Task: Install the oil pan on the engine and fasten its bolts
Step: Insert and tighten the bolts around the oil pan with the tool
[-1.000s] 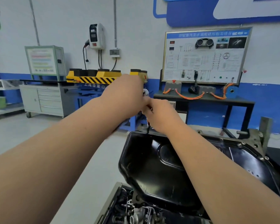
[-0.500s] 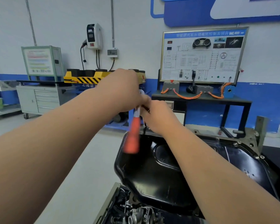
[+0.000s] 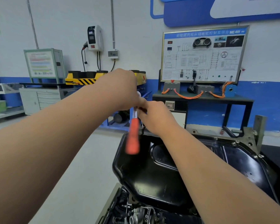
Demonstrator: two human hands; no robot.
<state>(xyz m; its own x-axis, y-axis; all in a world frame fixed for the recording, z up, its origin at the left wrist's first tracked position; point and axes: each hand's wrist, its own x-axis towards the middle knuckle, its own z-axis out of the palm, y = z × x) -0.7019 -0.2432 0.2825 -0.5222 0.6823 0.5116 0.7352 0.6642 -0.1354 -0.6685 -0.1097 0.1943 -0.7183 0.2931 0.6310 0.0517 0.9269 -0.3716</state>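
The orange-handled ratchet (image 3: 132, 136) has swung into view, blurred, so a far-rim bolt is probably being turned. The left grip (image 3: 123, 89) holds its head and the right grip (image 3: 155, 117) pinches its shaft, above the oil pan (image 3: 152, 175) seated on the engine (image 3: 136, 214)

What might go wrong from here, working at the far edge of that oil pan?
The orange-handled wrench is motion-blurred, its handle ungripped near the oil pan; it may swing into the pan or slip off. The left hand and right hand hide the tool's tip, so a crooked start could go unnoticed.
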